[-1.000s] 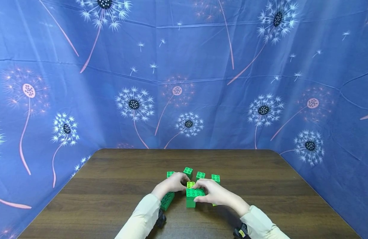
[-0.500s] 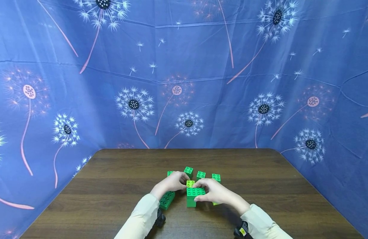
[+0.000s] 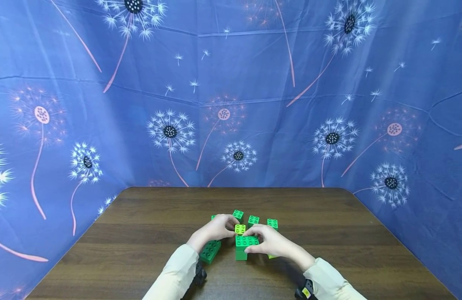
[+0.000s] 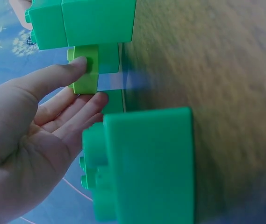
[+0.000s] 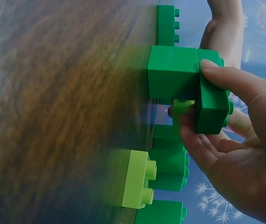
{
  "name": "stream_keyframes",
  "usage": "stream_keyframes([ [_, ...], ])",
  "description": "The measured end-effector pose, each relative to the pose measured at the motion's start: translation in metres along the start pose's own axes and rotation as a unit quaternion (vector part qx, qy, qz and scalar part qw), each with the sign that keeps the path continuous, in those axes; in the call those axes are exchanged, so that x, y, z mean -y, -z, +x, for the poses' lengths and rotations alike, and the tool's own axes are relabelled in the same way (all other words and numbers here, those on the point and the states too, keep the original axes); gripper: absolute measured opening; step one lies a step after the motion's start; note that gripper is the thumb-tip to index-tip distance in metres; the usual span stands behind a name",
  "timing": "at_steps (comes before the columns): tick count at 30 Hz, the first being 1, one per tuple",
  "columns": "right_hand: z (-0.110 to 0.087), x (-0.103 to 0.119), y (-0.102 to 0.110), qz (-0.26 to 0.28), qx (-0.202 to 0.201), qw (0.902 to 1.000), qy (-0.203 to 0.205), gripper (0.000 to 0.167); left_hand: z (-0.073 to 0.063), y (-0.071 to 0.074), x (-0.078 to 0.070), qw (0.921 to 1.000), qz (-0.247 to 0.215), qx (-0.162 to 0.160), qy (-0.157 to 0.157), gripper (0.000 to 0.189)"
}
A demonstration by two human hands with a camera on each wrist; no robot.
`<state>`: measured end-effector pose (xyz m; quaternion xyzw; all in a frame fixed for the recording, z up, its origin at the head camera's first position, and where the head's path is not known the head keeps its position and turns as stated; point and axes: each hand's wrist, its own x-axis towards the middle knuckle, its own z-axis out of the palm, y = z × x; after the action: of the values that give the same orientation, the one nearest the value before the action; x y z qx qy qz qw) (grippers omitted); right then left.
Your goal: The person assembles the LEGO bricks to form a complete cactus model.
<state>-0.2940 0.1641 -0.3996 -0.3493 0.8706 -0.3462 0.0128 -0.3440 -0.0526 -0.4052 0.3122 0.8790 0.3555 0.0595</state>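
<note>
My left hand [image 3: 217, 227] pinches a small yellow-green toy brick [image 3: 240, 229], its thumb on the near side in the left wrist view. That brick is just behind a green stack; in the left wrist view it appears raised off the table. My right hand [image 3: 269, 241] holds the long green brick [image 3: 247, 240] on top of the stack, thumb on its near face and fingers behind. Below it is a taller green block [image 5: 172, 72], standing on the table. The long brick overhangs this block to the right. The right-hand fingertips reach near the yellow-green brick [image 5: 183, 106].
A green brick [image 3: 210, 251] lies beside the left forearm. Several small green bricks stand behind the hands, among them one at the back [image 3: 238, 214] and one at right [image 3: 272, 223]. Another yellow-green brick [image 5: 136, 179] sits near the right hand. A blue cloth [image 3: 276, 125] hangs behind the table [image 3: 159, 208].
The left hand and the yellow-green brick have shifted slightly up and back from the stack, showing more of the brick's top. The right hand keeps its hold on the long green brick.
</note>
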Motion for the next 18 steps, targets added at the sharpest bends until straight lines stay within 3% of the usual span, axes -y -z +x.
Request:
stream_keyframes([
  [6,-0.001,-0.001,-0.001,-0.003,-0.001,0.9999,-0.010,0.038,-0.002,0.000,0.000,0.9999,-0.013,-0.010,0.001,0.028],
  [13,0.000,-0.004,-0.002,0.003,-0.005,0.9999,0.015,0.036,-0.008,0.004,0.001,0.9997,-0.005,-0.024,-0.003,0.029],
  [18,0.000,-0.004,-0.003,0.004,-0.011,0.9999,0.012,0.036,-0.010,0.005,0.005,0.9991,-0.002,-0.039,-0.014,0.028],
])
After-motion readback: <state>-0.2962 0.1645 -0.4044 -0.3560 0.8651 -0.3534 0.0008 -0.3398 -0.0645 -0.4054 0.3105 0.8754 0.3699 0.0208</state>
